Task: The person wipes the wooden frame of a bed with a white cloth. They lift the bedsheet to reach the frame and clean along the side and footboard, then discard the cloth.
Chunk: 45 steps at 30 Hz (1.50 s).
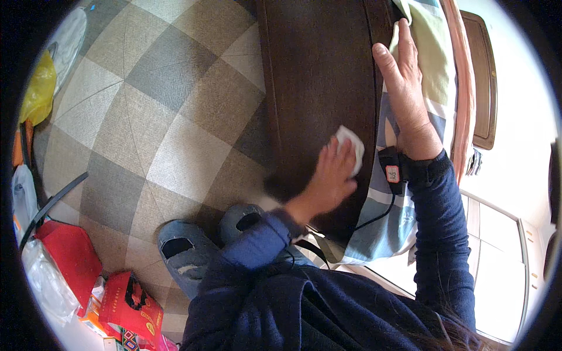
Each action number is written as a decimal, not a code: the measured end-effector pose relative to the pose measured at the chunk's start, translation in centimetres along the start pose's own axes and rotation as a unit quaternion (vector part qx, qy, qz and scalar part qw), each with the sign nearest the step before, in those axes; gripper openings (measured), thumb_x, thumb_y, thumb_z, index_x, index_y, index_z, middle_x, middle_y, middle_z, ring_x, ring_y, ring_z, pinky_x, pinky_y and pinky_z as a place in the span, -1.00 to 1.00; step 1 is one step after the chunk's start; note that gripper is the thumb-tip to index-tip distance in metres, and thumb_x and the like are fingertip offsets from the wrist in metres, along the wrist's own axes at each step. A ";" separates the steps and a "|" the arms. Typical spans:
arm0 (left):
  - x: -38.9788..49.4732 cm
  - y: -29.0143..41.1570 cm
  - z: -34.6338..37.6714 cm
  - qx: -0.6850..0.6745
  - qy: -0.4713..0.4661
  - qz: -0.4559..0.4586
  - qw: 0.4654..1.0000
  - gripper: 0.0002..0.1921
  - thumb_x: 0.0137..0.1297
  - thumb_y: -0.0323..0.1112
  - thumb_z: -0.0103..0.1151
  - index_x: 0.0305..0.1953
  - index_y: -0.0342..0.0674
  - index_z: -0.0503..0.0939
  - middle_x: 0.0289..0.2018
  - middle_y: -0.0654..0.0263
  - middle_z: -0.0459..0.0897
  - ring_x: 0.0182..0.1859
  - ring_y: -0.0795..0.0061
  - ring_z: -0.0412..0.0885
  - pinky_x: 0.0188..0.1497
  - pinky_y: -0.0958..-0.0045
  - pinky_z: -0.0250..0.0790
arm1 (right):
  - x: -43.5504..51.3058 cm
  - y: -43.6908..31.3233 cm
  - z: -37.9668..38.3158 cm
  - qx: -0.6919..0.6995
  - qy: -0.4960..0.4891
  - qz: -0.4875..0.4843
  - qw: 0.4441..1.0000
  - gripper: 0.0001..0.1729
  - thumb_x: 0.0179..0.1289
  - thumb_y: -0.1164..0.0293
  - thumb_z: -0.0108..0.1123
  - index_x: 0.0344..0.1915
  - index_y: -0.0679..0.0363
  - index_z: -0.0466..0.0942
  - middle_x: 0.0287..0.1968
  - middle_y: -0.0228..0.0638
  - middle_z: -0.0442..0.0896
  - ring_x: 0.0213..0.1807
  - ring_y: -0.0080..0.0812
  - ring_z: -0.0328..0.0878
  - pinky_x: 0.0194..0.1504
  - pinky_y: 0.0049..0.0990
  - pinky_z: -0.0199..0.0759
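My left hand point(329, 175), blurred, presses a folded white cloth point(359, 151) under its fingers against the dark brown wooden side panel point(320, 87) of a bed. Above and to the right of it, my right hand point(404, 79) rests palm down at the panel's upper edge, on the patterned bed sheet point(434, 83). Its thumb and fingers are apart, and I see nothing held in it. A black device point(390, 169) with a labelled face is strapped at my right wrist, and a black cable runs from it. The palms are hidden.
My knees in ripped jeans point(186, 250) are beside the panel, over a checkered floor covering point(175, 131). Red bags point(131, 307), clear plastic point(48, 281), a yellow bag point(41, 92) and a black strap point(57, 197) lie at the left. A brown headboard point(480, 79) stands beyond the bed.
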State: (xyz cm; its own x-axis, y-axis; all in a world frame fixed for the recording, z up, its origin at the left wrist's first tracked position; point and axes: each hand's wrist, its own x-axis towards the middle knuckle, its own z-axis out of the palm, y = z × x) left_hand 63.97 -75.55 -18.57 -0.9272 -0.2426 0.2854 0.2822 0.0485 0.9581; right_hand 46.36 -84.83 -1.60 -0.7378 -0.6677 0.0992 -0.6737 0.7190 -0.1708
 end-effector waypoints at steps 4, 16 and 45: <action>8.0 -5.4 -1.8 0.000 0.133 -0.050 0.990 -0.27 0.46 -0.15 -0.19 0.49 -0.30 -0.21 0.52 0.01 -0.35 0.54 -0.12 -0.38 0.49 -0.12 -0.39 | 0.0 0.3 0.0 -0.026 0.003 -0.010 1.000 0.07 0.24 -0.33 -0.04 0.50 0.16 -0.01 0.49 0.05 0.04 0.53 0.03 -0.06 0.47 -0.15 -0.13; -8.9 -15.5 6.7 -0.070 0.226 -0.210 0.949 -0.32 0.53 -0.10 -0.32 0.39 -0.62 -0.08 0.47 -0.22 -0.15 0.51 -0.12 -0.15 0.54 0.10 -0.32 | 0.0 0.9 0.3 -0.026 0.018 -0.013 0.999 0.08 0.23 -0.36 -0.06 0.50 0.14 -0.01 0.48 0.07 0.05 0.53 0.01 -0.06 0.47 -0.08 -0.16; 9.0 0.6 -5.4 -0.453 -0.043 -0.401 0.795 -0.31 0.51 -0.11 -0.16 0.45 -0.40 -0.10 0.45 -0.07 -0.02 0.49 0.07 -0.06 0.49 0.29 -0.16 | -1.0 -0.9 -2.9 0.109 -0.031 0.053 0.992 -0.18 0.19 -0.02 0.17 0.37 0.14 0.27 0.50 0.03 -0.03 0.52 0.03 -0.10 0.45 -0.07 -0.14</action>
State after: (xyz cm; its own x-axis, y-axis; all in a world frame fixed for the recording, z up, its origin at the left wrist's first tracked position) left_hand 57.17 -82.93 -15.58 -0.9004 0.2264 -0.3715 -0.3841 -0.8148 0.4343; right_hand 47.62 -84.22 1.32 -0.7954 -0.6060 0.0092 -0.5618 0.7315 -0.3865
